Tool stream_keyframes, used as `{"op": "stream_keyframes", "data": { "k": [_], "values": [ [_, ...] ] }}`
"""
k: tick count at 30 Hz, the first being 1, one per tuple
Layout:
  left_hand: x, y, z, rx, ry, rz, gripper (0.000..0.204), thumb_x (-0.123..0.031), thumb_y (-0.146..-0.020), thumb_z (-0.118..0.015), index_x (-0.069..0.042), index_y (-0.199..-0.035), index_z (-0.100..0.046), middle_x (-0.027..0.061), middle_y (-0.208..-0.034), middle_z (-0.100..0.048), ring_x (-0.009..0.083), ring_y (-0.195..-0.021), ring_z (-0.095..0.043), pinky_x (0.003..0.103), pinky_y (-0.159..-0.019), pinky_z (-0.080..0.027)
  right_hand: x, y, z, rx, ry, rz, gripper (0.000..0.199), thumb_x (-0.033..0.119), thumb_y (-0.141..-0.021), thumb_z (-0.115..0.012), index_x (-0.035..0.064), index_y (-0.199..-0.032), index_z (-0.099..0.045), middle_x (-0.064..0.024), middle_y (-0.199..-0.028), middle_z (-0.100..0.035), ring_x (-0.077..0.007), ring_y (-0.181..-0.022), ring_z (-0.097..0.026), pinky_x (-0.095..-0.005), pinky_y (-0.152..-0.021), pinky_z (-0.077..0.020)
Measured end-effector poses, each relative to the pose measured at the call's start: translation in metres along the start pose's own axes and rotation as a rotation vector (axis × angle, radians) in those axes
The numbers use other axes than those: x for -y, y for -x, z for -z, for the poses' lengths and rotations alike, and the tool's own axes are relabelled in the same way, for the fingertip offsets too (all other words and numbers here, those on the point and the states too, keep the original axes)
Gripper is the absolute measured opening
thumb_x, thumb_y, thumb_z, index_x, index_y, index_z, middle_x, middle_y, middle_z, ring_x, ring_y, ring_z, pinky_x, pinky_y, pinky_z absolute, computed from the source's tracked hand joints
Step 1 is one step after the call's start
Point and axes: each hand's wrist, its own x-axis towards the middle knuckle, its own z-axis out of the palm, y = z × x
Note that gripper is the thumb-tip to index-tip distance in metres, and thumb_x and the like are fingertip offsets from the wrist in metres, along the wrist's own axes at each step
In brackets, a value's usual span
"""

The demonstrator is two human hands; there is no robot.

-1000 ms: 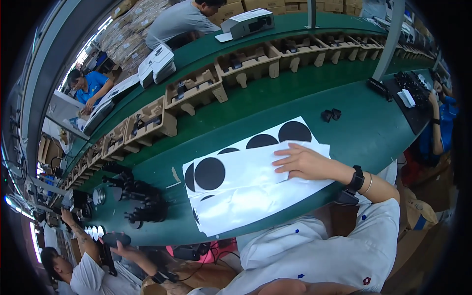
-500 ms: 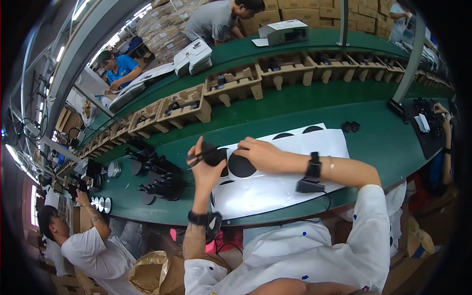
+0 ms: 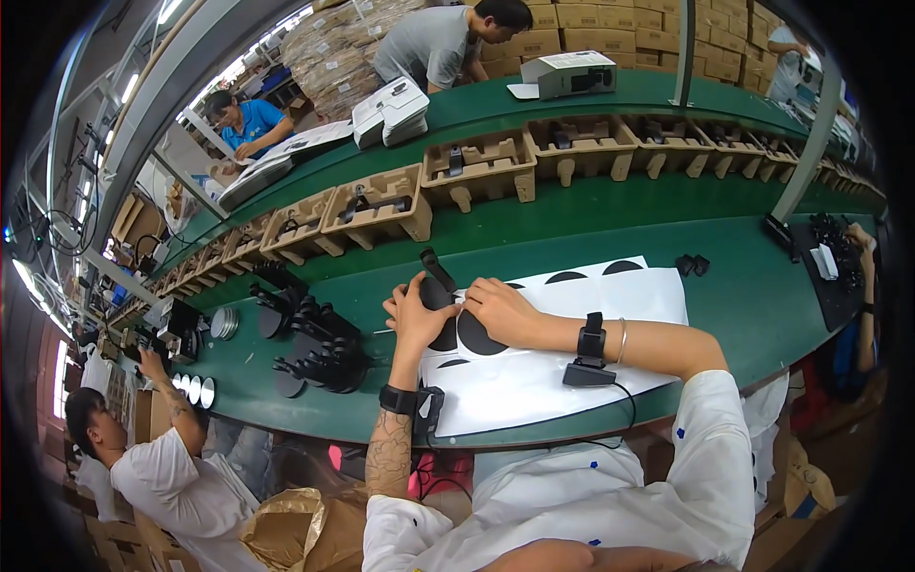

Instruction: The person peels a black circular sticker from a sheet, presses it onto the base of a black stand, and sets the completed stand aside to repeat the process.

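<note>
1. Head view: the left hand [image 3: 415, 315] and right hand [image 3: 500, 310] meet over a white sheet [image 3: 562, 372] printed with black discs, which lies on the green workbench [image 3: 743, 315].
2. Left hand: fingers curled around a small black part [image 3: 437, 281] with a strap-like tab sticking up, held just above the sheet's left end.
3. Right hand: fingertips touch the same black part from the right; whether they pinch it cannot be told.
4. Both wrists carry black bands; a small black box [image 3: 586, 374] on a cable rests on the sheet by the right wrist.
5. Left of the hands, a cluster of black parts [image 3: 315, 348] sits on the bench.
6. Behind, brown moulded trays [image 3: 477, 167] line a raised green belt.
</note>
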Motion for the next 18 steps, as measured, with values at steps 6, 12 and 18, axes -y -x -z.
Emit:
{"op": "stream_keyframes", "data": {
  "k": [6, 12, 18],
  "values": [
    [0.003, 0.002, 0.003, 0.006, -0.022, 0.029, 0.088, -0.035, -0.054, -0.083, -0.015, -0.132, -0.046, 0.0188, -0.133, -0.036, 0.0369, -0.124, -0.025, 0.052, -0.099, -0.023, 0.007, -0.011, 0.008, 0.015, -0.067, -0.006, 0.023, 0.000, -0.065, -0.060, 0.0022, -0.088, -0.056, -0.0099, -0.090, -0.055, -0.0265, -0.092, -0.051, -0.0333, -0.080, -0.0416],
    [0.011, 0.006, 0.009, -0.051, -0.041, 0.021, 0.088, -0.033, -0.052, -0.084, -0.015, -0.130, -0.048, 0.0140, -0.127, -0.040, 0.0342, -0.120, -0.027, 0.051, -0.097, -0.026, 0.037, 0.026, 0.077, -0.065, -0.185, 0.010, 0.020, 0.001, -0.066, -0.063, 0.0024, -0.084, -0.055, -0.0101, -0.087, -0.057, -0.0288, -0.086, -0.055, -0.0369, -0.082, -0.0450],
    [0.038, 0.024, 0.036, -0.011, 0.271, -0.140, 0.080, -0.026, -0.062, -0.076, -0.015, -0.134, -0.043, 0.0180, -0.130, -0.040, 0.0353, -0.119, -0.033, 0.048, -0.098, -0.029, 0.079, 0.109, 0.138, -0.301, -0.301, -0.226, 0.018, -0.006, -0.065, -0.070, 0.0028, -0.077, -0.059, -0.0095, -0.083, -0.061, -0.0215, -0.068, -0.061, -0.0299, -0.056, -0.0494]
  ]
}}
